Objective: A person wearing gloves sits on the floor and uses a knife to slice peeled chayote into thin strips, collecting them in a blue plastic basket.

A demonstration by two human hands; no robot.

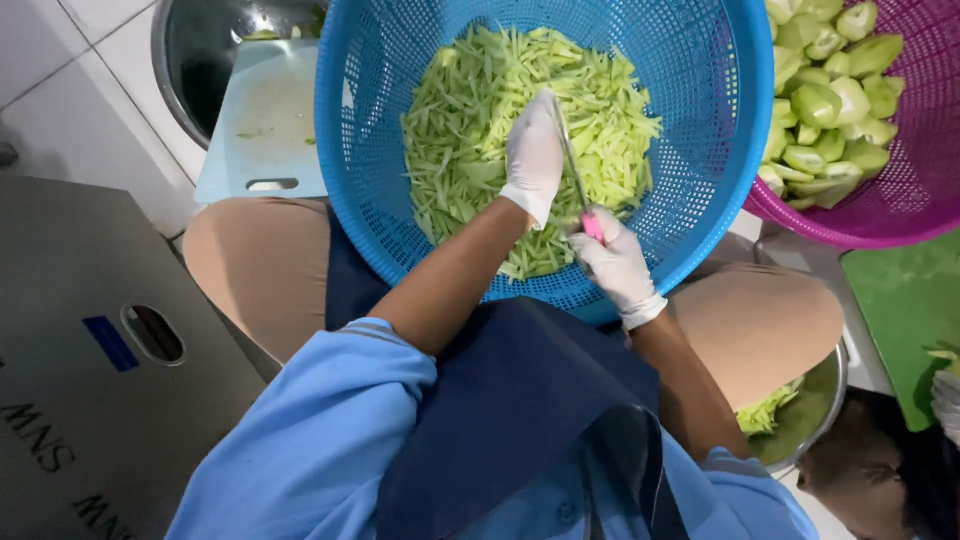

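Across my lap, in the middle of the frame, I am balancing a big blue basket [700, 150] heaped with pale green vegetable strips [480, 110]. Both my hands are wearing white gloves and are working close together over that heap. My left hand [533, 150] is lying higher in the picture, closed down over something at the top of the pile; the glove is hiding it, so I cannot tell whether a whole piece or only a bunch of strips is under the palm. My right hand [620, 268] is sitting lower and a little to the right, clamped on the pink handle of a knife [578, 185].

The blade is running up and slightly leftward from my right hand, so its long axis is pointing straight at my left hand, and the tip is ending just beside the glove. The strips are lying directly beneath both hands, with the left hand nearer their centre.

At the upper right of the frame a magenta basket [920, 200] is holding peeled green chunks [830, 100], well apart from my hands. At the upper left a pale cutting board [265, 120] is resting against a steel basin [190, 60]. At the lower right a metal bowl [815, 420] is holding green scraps beside my knee, and at the far left a grey metal box [90, 380] is standing.
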